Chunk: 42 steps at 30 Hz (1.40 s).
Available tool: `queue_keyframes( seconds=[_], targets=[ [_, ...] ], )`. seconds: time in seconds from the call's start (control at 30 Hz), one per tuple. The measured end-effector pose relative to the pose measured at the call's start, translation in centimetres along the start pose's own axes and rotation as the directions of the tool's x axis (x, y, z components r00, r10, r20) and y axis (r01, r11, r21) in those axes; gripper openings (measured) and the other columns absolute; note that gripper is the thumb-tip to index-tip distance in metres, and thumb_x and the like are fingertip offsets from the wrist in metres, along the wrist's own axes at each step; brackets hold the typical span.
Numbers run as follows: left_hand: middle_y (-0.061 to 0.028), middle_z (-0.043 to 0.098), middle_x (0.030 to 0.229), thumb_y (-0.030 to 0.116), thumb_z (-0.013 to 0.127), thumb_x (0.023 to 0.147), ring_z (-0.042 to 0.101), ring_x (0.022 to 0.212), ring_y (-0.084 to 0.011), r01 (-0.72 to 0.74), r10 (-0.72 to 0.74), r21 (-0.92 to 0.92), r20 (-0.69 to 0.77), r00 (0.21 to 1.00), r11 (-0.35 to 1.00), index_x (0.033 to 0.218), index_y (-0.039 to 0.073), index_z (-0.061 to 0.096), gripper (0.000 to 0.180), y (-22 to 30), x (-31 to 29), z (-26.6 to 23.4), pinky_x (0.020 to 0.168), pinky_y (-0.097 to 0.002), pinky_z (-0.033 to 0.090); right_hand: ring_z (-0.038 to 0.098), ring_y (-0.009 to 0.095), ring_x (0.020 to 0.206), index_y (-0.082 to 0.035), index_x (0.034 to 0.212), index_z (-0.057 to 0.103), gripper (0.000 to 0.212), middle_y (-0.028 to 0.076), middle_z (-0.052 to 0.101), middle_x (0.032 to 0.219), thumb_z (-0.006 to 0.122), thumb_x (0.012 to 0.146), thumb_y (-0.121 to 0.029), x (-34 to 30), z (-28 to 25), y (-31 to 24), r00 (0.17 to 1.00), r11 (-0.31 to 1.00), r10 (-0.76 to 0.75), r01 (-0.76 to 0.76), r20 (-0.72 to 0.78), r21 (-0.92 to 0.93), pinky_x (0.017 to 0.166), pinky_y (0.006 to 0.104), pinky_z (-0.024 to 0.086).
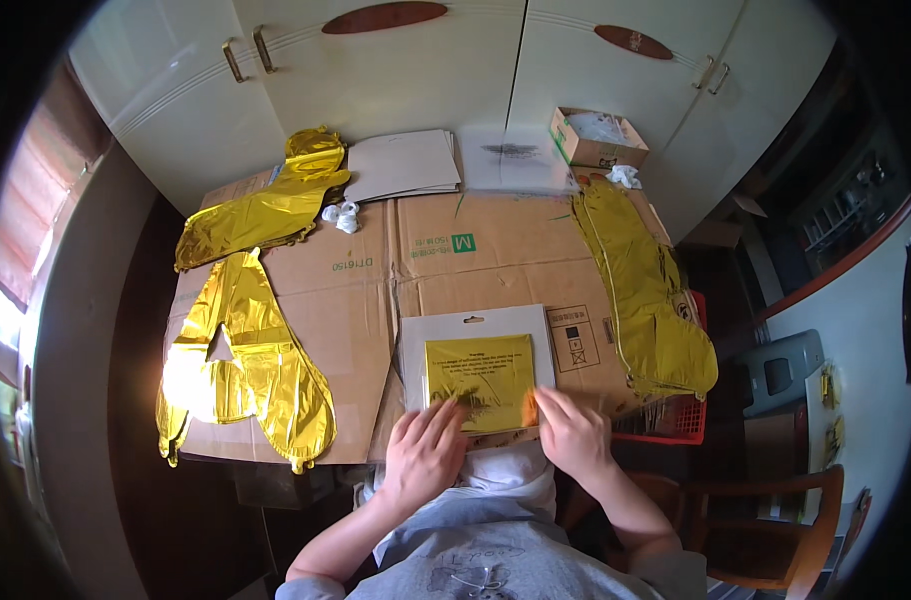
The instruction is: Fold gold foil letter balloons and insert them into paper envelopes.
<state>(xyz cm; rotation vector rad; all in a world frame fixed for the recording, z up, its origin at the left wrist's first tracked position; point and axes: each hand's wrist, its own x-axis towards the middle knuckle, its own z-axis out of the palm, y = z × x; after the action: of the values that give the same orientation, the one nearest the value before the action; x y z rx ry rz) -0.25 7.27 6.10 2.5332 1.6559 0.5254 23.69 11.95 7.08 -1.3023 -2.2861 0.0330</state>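
A folded gold foil balloon (476,372) lies on a white card (416,345) with a hanging slot at its top, or in a clear sleeve over it; I cannot tell which. My left hand (426,452) rests on its lower left corner, fingers stretched forward and close together. At the lower right edge is my right hand (576,432), its fingers extended and slightly blurred. An orange patch on the gold beside these fingertips looks like a reflection. Flat on the left lies an A-shaped gold foil balloon (291,385).
Cardboard (326,300) covers the table. More gold foil balloons (246,222) lie at the back left, and others (646,310) on the right. At the back are grey card sheets (406,165), crumpled white tissue (344,217) and an open box (601,150). A red basket (688,425) stands right, near a wooden chair (766,490).
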Motion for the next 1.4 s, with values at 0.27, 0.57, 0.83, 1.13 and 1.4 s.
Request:
queue_keyframes(
  seconds=[0.27, 0.57, 0.83, 1.13, 1.4],
  targets=[
    [-0.0312, 0.031, 0.146, 0.051, 0.049, 0.090, 0.026, 0.139, -0.0419, 0.176, -0.177, 0.032, 0.034, 0.984, 0.984, 0.138, -0.009, 0.035, 0.078, -0.3, 5.4, 2.3, 0.114, -0.0512, 0.020, 0.068, 0.022, 0.060, -0.006, 0.123, 0.059, 0.040, 0.008, 0.055, 0.133, 0.059, 0.087, -0.024, 5.0, 5.6, 2.0, 0.998, 0.996, -0.063, 0.063, 0.007, -0.068, 0.053, 0.0330, 0.056],
    [-0.0272, 0.041, 0.137, 0.023, 0.065, 0.083, 0.035, 0.131, -0.0419, 0.320, -0.344, -0.182, -0.120, 0.931, 0.930, 0.132, -0.007, 0.042, 0.063, -3.5, 3.5, 0.8, 0.108, -0.0497, 0.029, 0.063, 0.034, 0.086, -0.003, 0.130, 0.040, 0.062, 0.015, 0.057, 0.099, 0.067, 0.083, -0.033, 4.2, 3.6, 3.8, 0.944, 0.945, 0.326, -0.324, 0.050, -0.035, 0.066, 0.0447, 0.054],
    [-0.0236, 0.048, 0.128, 0.008, 0.064, 0.082, 0.040, 0.128, -0.0329, 0.346, -0.538, -0.809, 0.044, 0.842, 0.476, 0.142, 0.003, 0.029, 0.069, -5.7, 3.4, 0.2, 0.105, -0.0436, 0.035, 0.054, 0.006, 0.080, 0.000, 0.128, 0.043, 0.041, -0.001, 0.060, 0.086, 0.060, 0.092, -0.010, 5.3, 4.9, 4.2, 0.887, 0.158, 0.323, -0.395, 0.330, 0.905, 0.068, 0.0225, 0.044],
    [-0.0133, 0.049, 0.125, -0.003, 0.059, 0.080, 0.048, 0.118, -0.0187, -0.074, -0.279, -0.987, -0.112, 0.954, 0.142, 0.145, 0.002, 0.022, 0.075, -6.5, 3.5, -3.4, 0.101, -0.0332, 0.037, 0.052, 0.006, 0.080, -0.007, 0.109, 0.052, 0.016, 0.000, 0.058, 0.094, 0.057, 0.095, -0.015, 4.3, 3.6, 3.8, 0.909, 0.209, 0.390, 0.070, -0.149, 0.975, 0.071, 0.0203, 0.041],
    [-0.0049, 0.052, 0.120, -0.005, 0.059, 0.082, 0.049, 0.114, -0.0110, 0.055, -0.253, -0.987, 0.015, 0.967, 0.151, 0.138, 0.003, 0.034, 0.063, -7.3, 1.6, -0.6, 0.097, -0.0275, 0.040, 0.057, 0.007, 0.090, -0.009, 0.110, 0.051, 0.026, -0.001, 0.060, 0.099, 0.066, 0.089, -0.005, 3.3, 4.1, 3.3, 0.983, 0.273, 0.152, -0.147, 0.108, 0.951, 0.083, 0.0236, 0.046]
  ],
)
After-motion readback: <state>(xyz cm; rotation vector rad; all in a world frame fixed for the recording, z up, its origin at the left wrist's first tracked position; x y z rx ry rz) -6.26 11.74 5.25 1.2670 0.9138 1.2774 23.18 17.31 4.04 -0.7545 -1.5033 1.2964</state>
